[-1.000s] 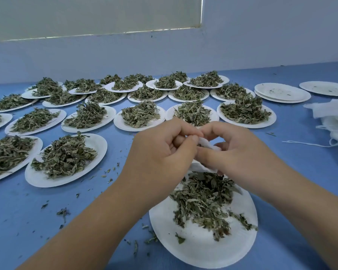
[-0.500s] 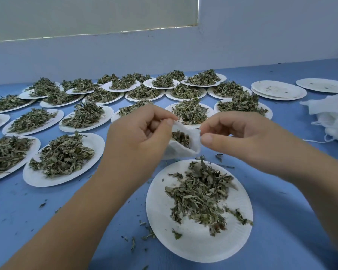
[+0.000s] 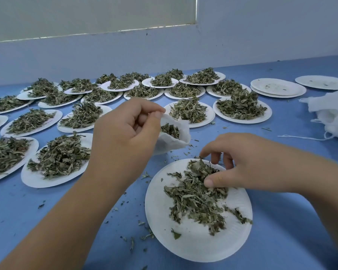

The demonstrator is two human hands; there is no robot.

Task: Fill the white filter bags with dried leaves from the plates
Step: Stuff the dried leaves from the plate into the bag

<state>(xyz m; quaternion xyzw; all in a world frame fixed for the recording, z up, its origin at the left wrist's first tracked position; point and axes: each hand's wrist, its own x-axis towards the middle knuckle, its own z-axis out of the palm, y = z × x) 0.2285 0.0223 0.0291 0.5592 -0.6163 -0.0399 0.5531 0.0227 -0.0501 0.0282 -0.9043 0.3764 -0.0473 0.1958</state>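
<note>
My left hand (image 3: 125, 137) pinches the rim of a white filter bag (image 3: 171, 142), held above the table with its mouth open toward the right. Some dried leaves (image 3: 171, 130) lie inside the bag. Below it stands a white paper plate (image 3: 195, 242) with a loose heap of dried leaves (image 3: 195, 197). My right hand (image 3: 242, 168) reaches down onto the far side of that heap, fingers and thumb curled around a clump of leaves.
Several white paper plates heaped with dried leaves (image 3: 61, 156) cover the blue table to the left and behind. Stacked bare plates (image 3: 277, 87) sit at the back right. A pile of white filter bags (image 3: 332, 117) with strings lies at the right edge. Leaf crumbs dot the table.
My hands have come apart. The left keeps the bag, now lifted and opened. The right hand has dropped from the bag's mouth down to the leaves on the plate.
</note>
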